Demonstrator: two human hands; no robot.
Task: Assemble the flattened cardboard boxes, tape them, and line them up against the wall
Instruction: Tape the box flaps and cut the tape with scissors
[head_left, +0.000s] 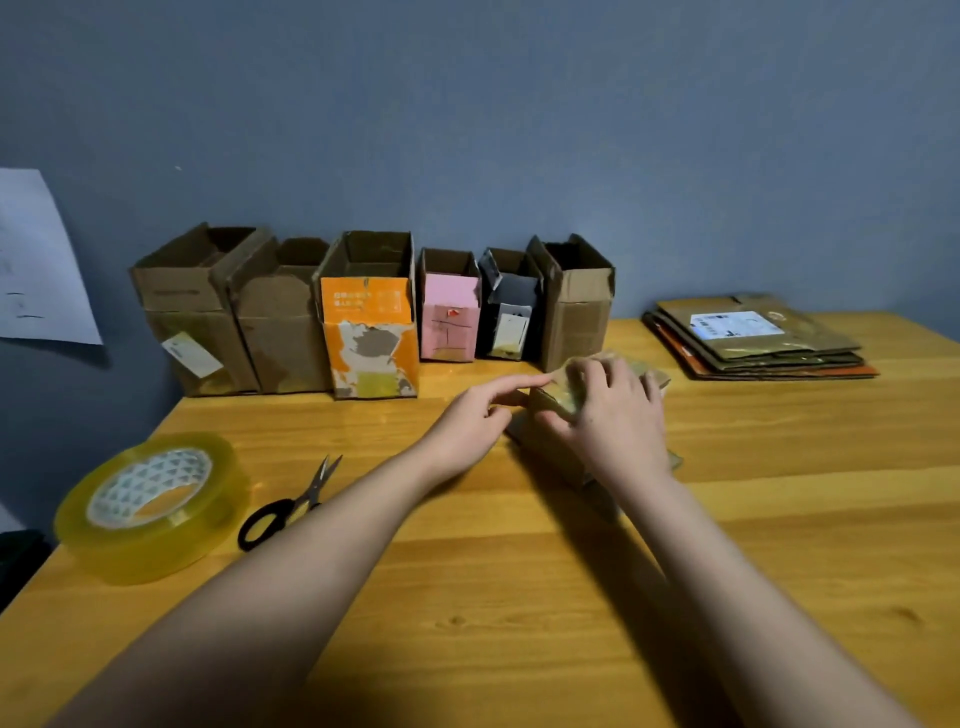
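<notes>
A small brown cardboard box (558, 441) lies on the wooden table (467, 597) in the middle, mostly hidden under my hands. My right hand (613, 410) lies over its top with the fingers curled round the taped flap. My left hand (483, 415) is at the box's left side, its index finger stretched out and pressing on the flap edge. Several assembled boxes stand open-topped in a row against the blue wall: brown (192, 312), brown (280, 332), orange (371, 332), pink (449, 317), black (511, 312), brown (576, 306).
A big roll of clear yellowish tape (150, 504) rests at the table's left front. Black-handled scissors (291, 506) lie just right of it. A stack of flattened boxes (753, 338) sits at the back right. A white paper sheet (41, 260) hangs on the wall at left.
</notes>
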